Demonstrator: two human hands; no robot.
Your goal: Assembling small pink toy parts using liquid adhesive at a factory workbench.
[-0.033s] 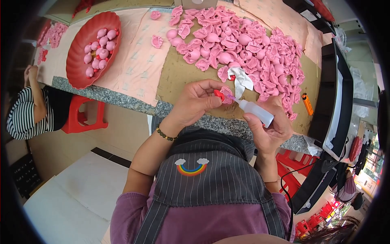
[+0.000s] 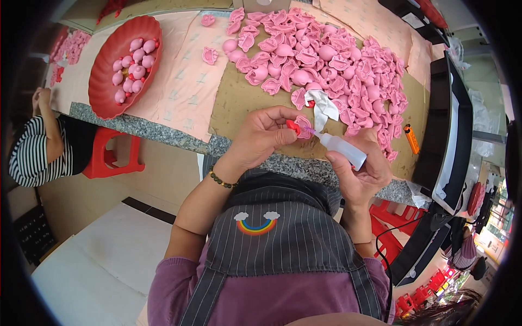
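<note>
My left grip (image 2: 262, 136) is closed on the red piece (image 2: 293, 127), pink cup (image 2: 304, 131) just right, over the table (image 2: 218, 144); my right grip (image 2: 371, 171) clamps the white bottle (image 2: 342, 149), long axis slanting far-left, nozzle at the cup, contact unclear.

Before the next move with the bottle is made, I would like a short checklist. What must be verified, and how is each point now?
1. Left hand has the small red piece pinched: ok.
2. Right hand has a grip on the white bottle: ok.
3. Bottle's nozzle points toward the pink piece beside the red one: ok.
4. Nozzle tip touches that piece: cannot tell, too small to see.
5. White cloth lies apart from the pink pile: not ok, it lies right against it.
6. Other person's hands are away from the work: ok, far left.
</note>
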